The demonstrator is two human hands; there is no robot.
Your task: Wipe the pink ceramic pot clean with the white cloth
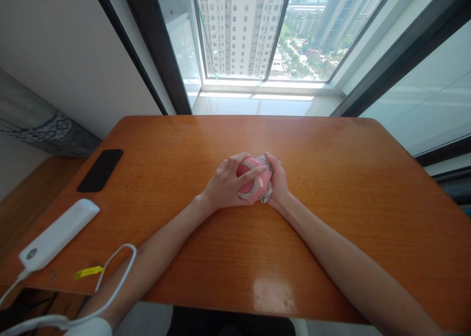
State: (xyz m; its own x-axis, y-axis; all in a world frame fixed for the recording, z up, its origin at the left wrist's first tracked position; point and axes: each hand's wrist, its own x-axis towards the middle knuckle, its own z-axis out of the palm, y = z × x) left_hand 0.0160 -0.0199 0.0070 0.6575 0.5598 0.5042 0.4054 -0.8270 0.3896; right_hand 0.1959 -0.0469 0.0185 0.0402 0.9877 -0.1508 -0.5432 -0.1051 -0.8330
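Over the middle of the table, both my hands are around a small, rounded pink object (262, 181) with a pale curved band on it. I cannot make out what kind of object it is. My left hand (233, 181) wraps it from the left, the fingers bent over its top. On the right side my right hand (278, 181) presses a crumpled greyish cloth (267, 194) against it. The palm of my right hand and part of the cloth are hidden. Whether the pink object touches the table cannot be seen.
The brown wooden table (331, 218) carries a black phone (100, 170) and a white power strip (59, 235) on the left. A white cable (121, 282) with a yellow tag (89, 272) crosses my left forearm. A window (257, 32) stands beyond the far edge.
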